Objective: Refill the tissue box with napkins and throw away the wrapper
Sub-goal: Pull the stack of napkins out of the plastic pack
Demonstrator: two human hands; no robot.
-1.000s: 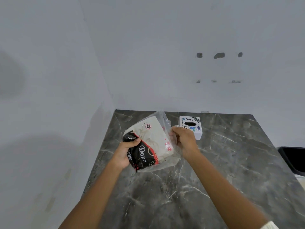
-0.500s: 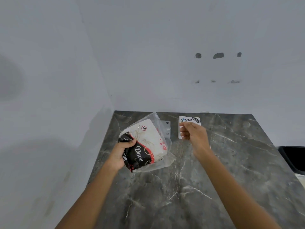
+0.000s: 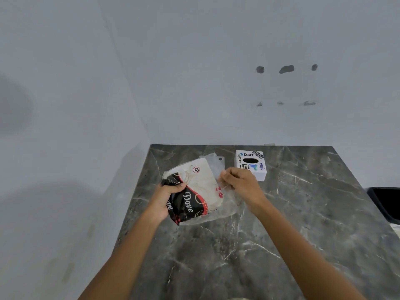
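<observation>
Gripping napkin pack (image 3: 195,193), both hands, tissue box (image 3: 251,164) behind

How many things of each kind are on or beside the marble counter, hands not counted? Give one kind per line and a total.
Napkin pack in clear wrapper, held in both hands: 1
White tissue box with stickers: 1
Black bin at the counter's right edge: 1
Total: 3

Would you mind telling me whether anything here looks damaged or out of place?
On the counter nothing stands out. The back wall is marred: three dark holes in a row, with smaller chipped marks beneath them, as if a fixture was removed.
</observation>
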